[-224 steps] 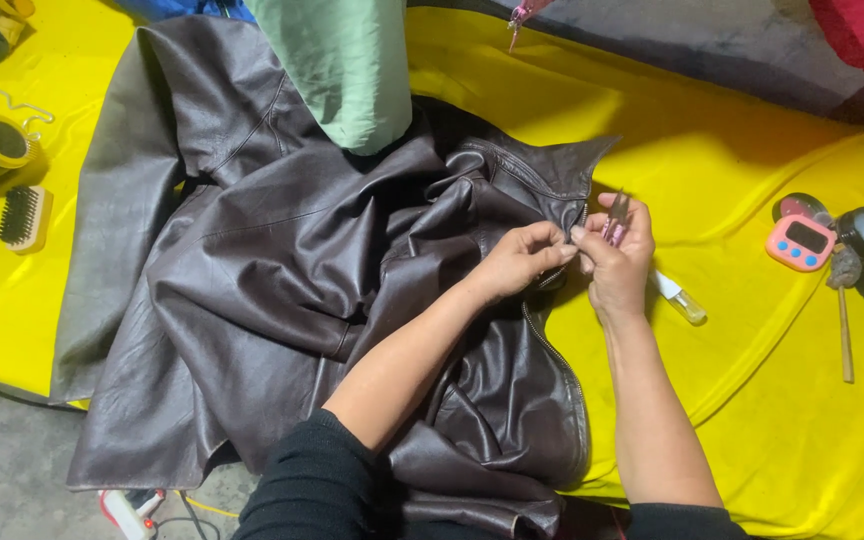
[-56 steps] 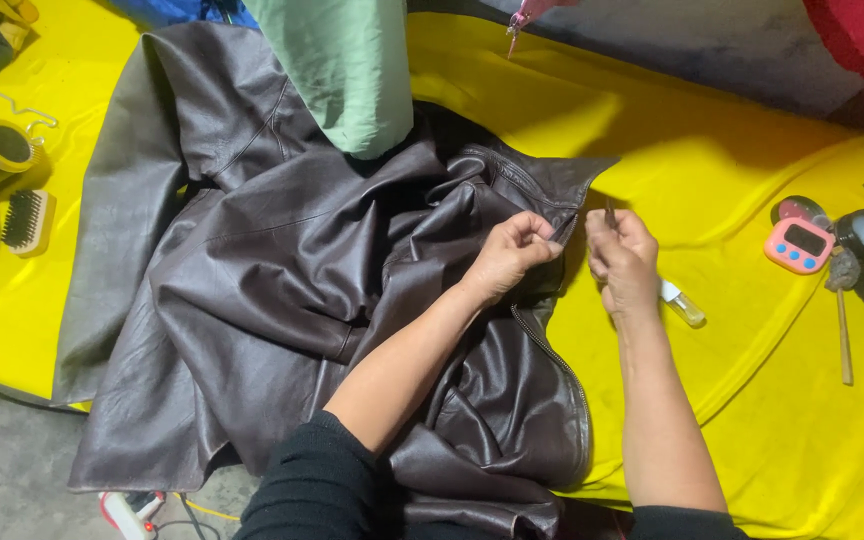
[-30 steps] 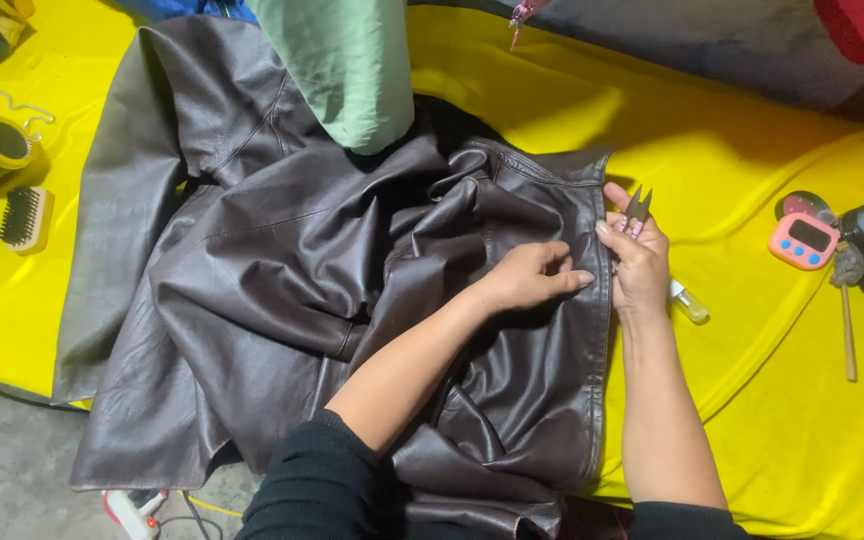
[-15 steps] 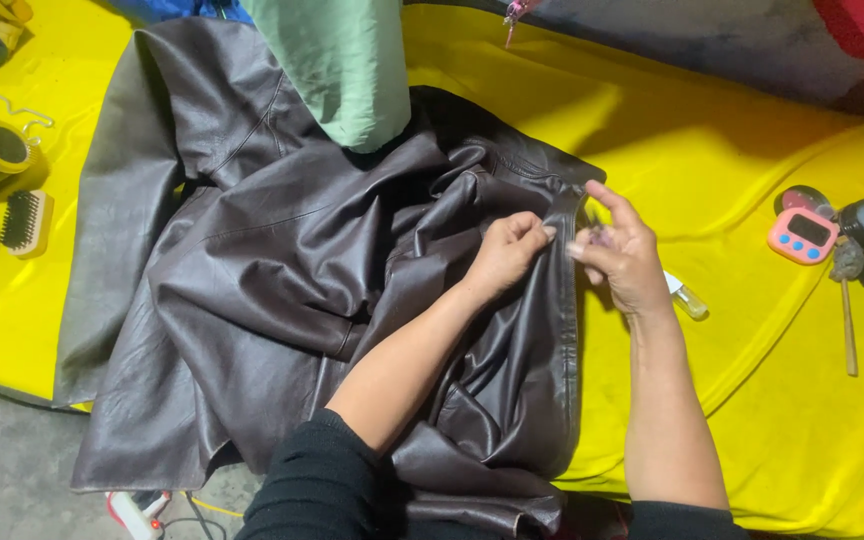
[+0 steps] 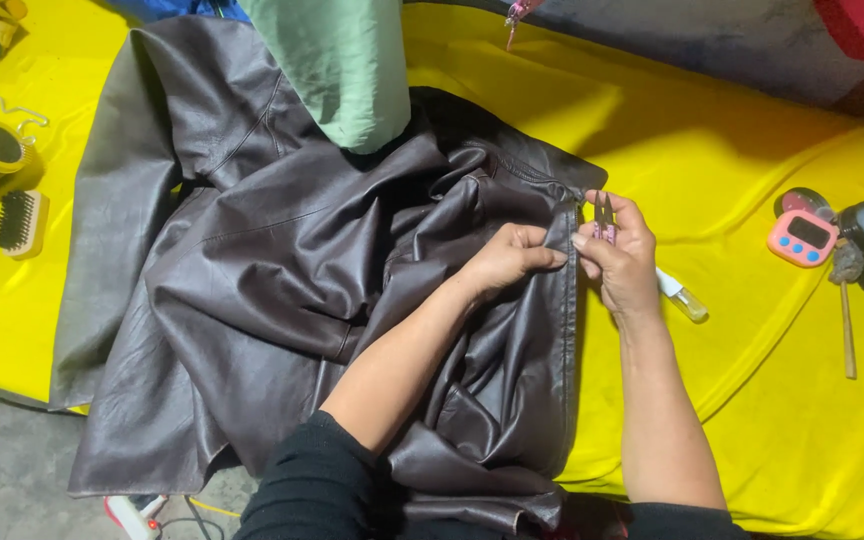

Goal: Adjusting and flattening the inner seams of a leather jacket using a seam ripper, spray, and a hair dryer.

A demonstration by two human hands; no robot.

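Both hands sit a bit higher on the jacket (image 5: 282, 290) edge vs 0.5 s ago: left hand (image 5: 508, 262) pinches the front edge shut, right hand (image 5: 620, 256) closed on small snips (image 5: 604, 215); keep leather taut, tips low, w/ short cuts.

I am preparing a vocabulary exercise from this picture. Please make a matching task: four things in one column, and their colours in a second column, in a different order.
Things:
1. leather jacket
2. cloth cover under the jacket
3. small digital timer
4. hanging fabric at the top

Colours:
A. pink
B. pale green
C. dark brown
D. yellow

Pairs: 1-C, 2-D, 3-A, 4-B
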